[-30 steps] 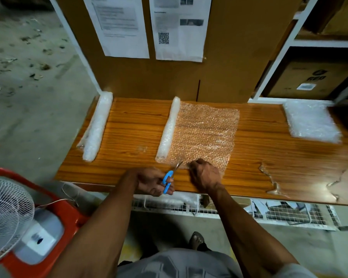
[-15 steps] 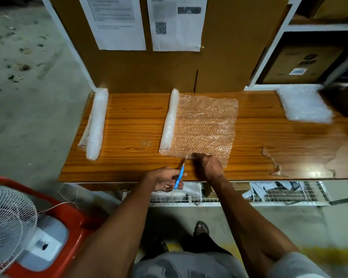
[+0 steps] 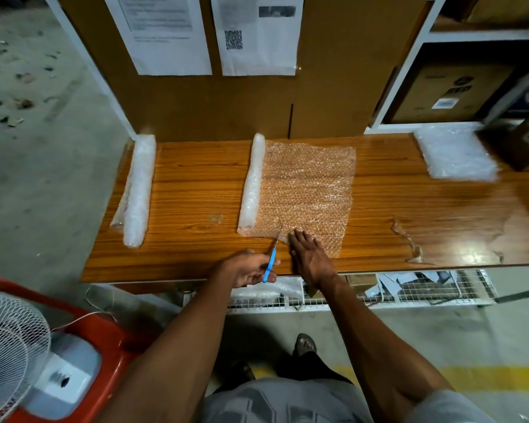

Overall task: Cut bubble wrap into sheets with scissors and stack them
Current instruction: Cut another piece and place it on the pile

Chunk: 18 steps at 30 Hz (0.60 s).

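A bubble wrap roll (image 3: 252,184) lies across the wooden table (image 3: 196,190), with a sheet (image 3: 309,190) unrolled from it to the right. My left hand (image 3: 245,271) grips blue-handled scissors (image 3: 271,257); their blades reach into the sheet's near edge just right of the roll. My right hand (image 3: 310,254) presses flat on the sheet's near edge, right beside the blades. A stack of cut sheets (image 3: 455,154) sits at the table's far right.
A second bubble wrap roll (image 3: 136,190) lies at the table's left end. A torn clear scrap (image 3: 409,236) lies right of the sheet. A fan (image 3: 9,352) on a red base stands on the floor at the left. Cardboard with taped papers backs the table.
The scissors have advanced from the sheet's near edge into the bubble wrap. My right hand went from curled at the edge to lying flat on the sheet.
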Motion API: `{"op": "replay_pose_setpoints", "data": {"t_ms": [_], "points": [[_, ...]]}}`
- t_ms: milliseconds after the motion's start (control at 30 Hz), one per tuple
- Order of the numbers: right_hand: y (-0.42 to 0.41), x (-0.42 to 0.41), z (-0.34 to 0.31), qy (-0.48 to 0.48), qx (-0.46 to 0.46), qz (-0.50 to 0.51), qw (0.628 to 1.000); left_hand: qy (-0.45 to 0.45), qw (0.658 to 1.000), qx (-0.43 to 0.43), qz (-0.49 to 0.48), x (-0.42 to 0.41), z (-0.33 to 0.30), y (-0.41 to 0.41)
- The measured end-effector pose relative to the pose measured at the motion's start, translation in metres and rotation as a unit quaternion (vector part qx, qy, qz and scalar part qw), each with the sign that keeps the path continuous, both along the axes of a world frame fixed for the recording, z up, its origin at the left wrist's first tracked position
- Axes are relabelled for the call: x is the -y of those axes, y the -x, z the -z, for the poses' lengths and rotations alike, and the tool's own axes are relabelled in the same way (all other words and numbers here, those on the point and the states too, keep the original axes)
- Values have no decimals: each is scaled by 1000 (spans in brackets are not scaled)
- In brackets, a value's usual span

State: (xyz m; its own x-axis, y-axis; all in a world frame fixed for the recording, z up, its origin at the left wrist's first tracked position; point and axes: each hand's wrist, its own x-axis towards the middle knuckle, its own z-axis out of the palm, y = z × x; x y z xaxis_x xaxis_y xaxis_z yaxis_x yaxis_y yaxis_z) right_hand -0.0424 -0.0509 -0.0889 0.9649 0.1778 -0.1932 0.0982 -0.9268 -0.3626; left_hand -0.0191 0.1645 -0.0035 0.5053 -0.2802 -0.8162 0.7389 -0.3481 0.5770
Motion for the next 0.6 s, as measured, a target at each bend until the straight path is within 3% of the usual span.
{"op": "replay_pose_setpoints", "data": {"t_ms": [200,433,600], "points": [[2,-4,-5,-9,12,6,1000,-23,1000,18,1,0,6,3],[-16,-9,-19,-71,80,96,990,-2,1000,-14,-14,-5,4,0],[-33,-5,-13,13,-23,91,996,20,999,-51,-6,-5,2,-5]]}}
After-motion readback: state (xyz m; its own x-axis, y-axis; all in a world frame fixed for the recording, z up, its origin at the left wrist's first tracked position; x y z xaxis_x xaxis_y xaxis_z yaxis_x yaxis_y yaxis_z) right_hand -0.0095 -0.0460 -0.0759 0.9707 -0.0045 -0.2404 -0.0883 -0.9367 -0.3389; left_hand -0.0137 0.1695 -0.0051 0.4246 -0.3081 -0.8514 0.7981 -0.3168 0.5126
